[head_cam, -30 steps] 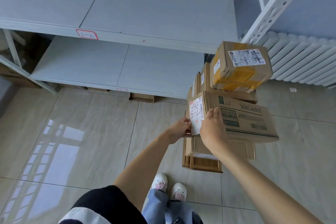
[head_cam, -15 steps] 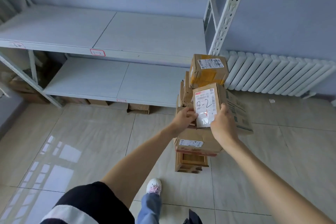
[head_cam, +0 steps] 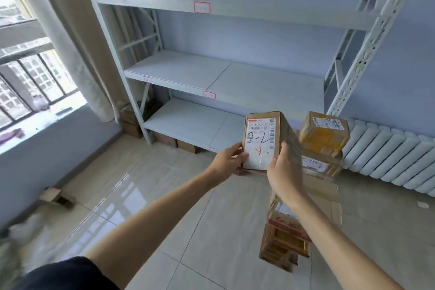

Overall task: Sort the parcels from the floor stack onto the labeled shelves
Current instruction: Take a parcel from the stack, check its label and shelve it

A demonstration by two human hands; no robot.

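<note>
I hold a long cardboard parcel [head_cam: 261,134] up in front of me, its white end label marked "2-2" facing me. My left hand [head_cam: 229,160] grips its lower left edge and my right hand [head_cam: 283,167] grips its lower right side. Behind and below it stands the floor stack of parcels [head_cam: 322,148], topped by a box with yellow tape [head_cam: 326,134]. The white metal shelf unit [head_cam: 223,77] rises ahead, with small red-framed labels [head_cam: 209,95] on the front edges of its shelves. The shelves in view hold no parcels.
A white radiator [head_cam: 388,155] runs along the right wall behind the stack. A window with bars [head_cam: 28,77] and a curtain [head_cam: 70,42] fill the left. Cardboard boxes [head_cam: 164,140] sit under the lowest shelf. A small box [head_cam: 53,195] lies by the left wall on the tiled floor.
I have lifted the "2-2" parcel off the stack and raised it. My view has tilted up, bringing the upper shelves and the window into sight.
</note>
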